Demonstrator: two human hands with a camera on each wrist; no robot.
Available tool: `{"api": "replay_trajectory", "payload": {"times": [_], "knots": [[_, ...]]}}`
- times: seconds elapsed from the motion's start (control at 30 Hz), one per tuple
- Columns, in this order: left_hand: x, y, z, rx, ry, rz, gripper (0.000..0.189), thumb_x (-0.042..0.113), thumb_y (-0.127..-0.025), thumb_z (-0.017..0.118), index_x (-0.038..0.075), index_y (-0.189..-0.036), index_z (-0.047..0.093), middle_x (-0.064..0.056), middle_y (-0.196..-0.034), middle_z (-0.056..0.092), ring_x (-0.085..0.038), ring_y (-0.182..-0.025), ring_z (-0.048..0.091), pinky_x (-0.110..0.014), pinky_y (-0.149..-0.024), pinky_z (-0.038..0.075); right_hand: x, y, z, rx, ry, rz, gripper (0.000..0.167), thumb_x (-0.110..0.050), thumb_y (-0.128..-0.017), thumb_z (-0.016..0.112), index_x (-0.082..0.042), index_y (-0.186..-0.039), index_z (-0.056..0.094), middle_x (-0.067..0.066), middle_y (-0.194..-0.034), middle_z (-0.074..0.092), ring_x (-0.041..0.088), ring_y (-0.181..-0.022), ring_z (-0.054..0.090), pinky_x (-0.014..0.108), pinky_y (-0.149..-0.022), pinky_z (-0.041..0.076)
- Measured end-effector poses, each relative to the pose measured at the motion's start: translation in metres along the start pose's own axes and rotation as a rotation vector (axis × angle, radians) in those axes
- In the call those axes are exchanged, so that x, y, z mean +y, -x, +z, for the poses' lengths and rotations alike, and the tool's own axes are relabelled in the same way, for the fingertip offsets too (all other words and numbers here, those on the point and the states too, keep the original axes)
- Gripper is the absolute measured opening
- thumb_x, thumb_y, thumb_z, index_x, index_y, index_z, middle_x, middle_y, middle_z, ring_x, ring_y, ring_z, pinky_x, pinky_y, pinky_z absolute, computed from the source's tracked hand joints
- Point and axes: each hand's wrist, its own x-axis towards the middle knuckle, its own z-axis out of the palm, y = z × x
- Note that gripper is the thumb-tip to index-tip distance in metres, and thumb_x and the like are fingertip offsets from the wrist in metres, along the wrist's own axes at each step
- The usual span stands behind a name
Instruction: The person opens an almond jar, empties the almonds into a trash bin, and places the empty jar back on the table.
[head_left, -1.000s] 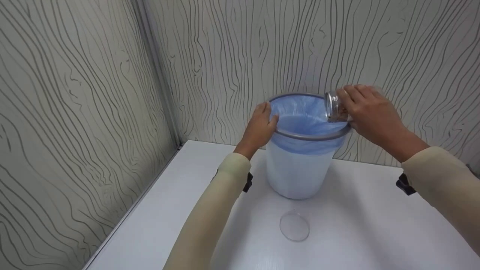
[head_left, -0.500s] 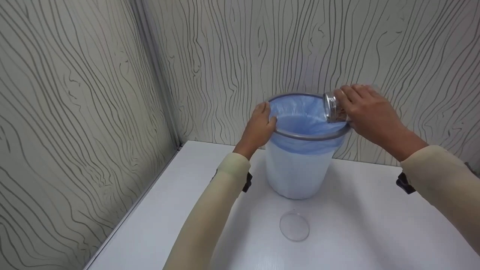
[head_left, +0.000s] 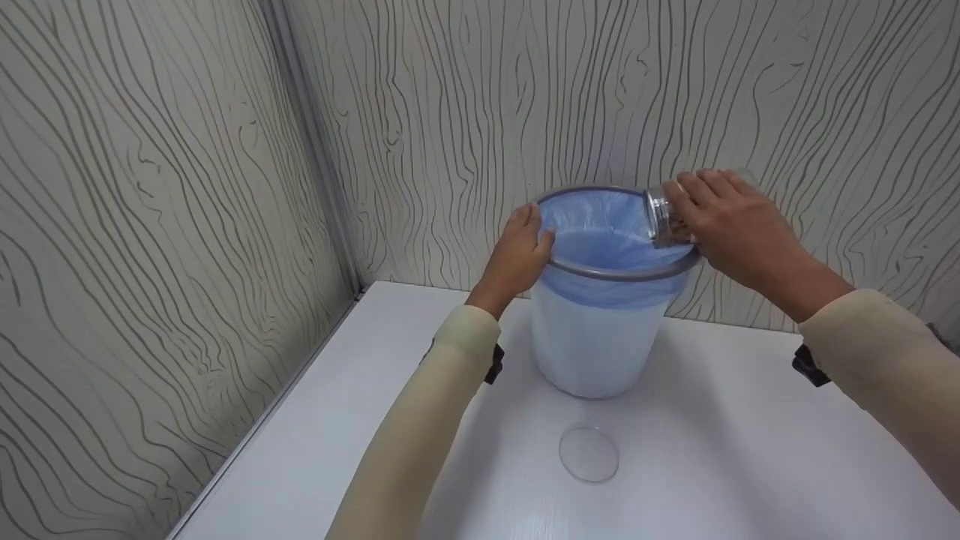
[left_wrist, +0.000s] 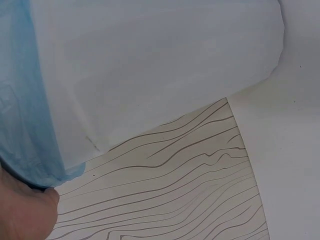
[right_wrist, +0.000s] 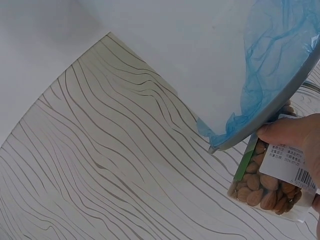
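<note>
A white trash bin (head_left: 592,349) stands on the table, with a blue liner bag (head_left: 611,295) folded over its top and a grey ring (head_left: 600,274) around the rim. My left hand (head_left: 517,253) grips the ring at the left side. On the opposite side, my right hand (head_left: 739,225) holds a clear jar (head_left: 660,217) tipped sideways, its uncovered mouth over the bin's right edge. Brown almonds (right_wrist: 268,192) lie inside the jar, behind a green strip and a white printed label (right_wrist: 285,161). The bin's bottom is hidden from view.
A thin clear round lid (head_left: 589,453) lies flat on the white table (head_left: 420,337) in front of the bin. Panels with a wood-grain line pattern (head_left: 450,112) rise behind the table and along its left side.
My right hand and the tilted jar have shifted slightly left over the bin's rim. My left hand, the bin and the lid stay in place.
</note>
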Motion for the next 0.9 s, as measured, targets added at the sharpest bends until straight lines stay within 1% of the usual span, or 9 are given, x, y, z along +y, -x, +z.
{"api": "replay_trajectory", "payload": {"times": [0.23,0.37,0.6,0.73,0.83,0.9], "knots": [[-0.0008,0.0008,0.0012,0.019,0.001,0.006,0.063,0.035,-0.109,0.031,-0.001,-0.16,0.02,-0.014,-0.168,0.018,-0.023,-0.156,0.011,-0.031,-0.124,0.01,-0.0011,-0.0003,-0.0009,-0.008,-0.009,0.005,0.078,0.013,-0.07,0.084,0.008,-0.14,0.049,0.029,-0.134,0.054,0.047,-0.124,0.052,0.062,-0.105,0.043],[-0.0011,0.0012,0.0013,0.016,0.003,0.006,0.063,0.035,-0.11,0.032,-0.001,-0.16,0.019,-0.013,-0.168,0.017,-0.023,-0.156,0.011,-0.031,-0.124,0.01,-0.0011,-0.0003,-0.0005,-0.012,-0.018,0.004,0.077,0.013,-0.071,0.083,0.008,-0.14,0.049,0.029,-0.135,0.054,0.048,-0.125,0.051,0.062,-0.105,0.042],[-0.0007,0.0013,0.0006,0.022,0.004,0.023,0.063,0.035,-0.11,0.033,-0.002,-0.159,0.021,-0.015,-0.168,0.018,-0.026,-0.156,0.013,-0.033,-0.125,0.012,-0.0011,-0.0008,-0.0006,-0.008,-0.019,-0.009,0.081,0.013,-0.067,0.086,0.007,-0.138,0.049,0.028,-0.133,0.055,0.047,-0.122,0.052,0.062,-0.103,0.044],[-0.0006,0.0015,0.0,0.024,-0.004,0.02,0.063,0.035,-0.11,0.033,-0.002,-0.159,0.021,-0.015,-0.168,0.019,-0.026,-0.155,0.014,-0.032,-0.124,0.012,-0.0012,-0.0018,-0.0008,-0.014,-0.016,-0.015,0.084,0.013,-0.064,0.088,0.005,-0.138,0.049,0.027,-0.133,0.054,0.047,-0.122,0.052,0.061,-0.102,0.045],[-0.0001,0.0014,-0.0006,0.02,0.01,0.022,0.063,0.034,-0.11,0.033,-0.003,-0.159,0.02,-0.016,-0.168,0.019,-0.028,-0.156,0.014,-0.033,-0.125,0.012,-0.001,-0.0019,-0.0009,-0.013,-0.013,-0.022,0.088,0.011,-0.061,0.091,0.005,-0.138,0.049,0.027,-0.132,0.054,0.047,-0.121,0.052,0.061,-0.103,0.045],[0.0004,0.0016,-0.0012,0.015,0.019,0.024,0.063,0.034,-0.11,0.033,-0.003,-0.159,0.019,-0.016,-0.168,0.018,-0.029,-0.156,0.013,-0.035,-0.125,0.013,-0.0007,-0.002,-0.0006,-0.009,-0.009,-0.028,0.088,0.012,-0.061,0.091,0.005,-0.138,0.049,0.027,-0.132,0.054,0.047,-0.121,0.052,0.061,-0.103,0.045]]}}
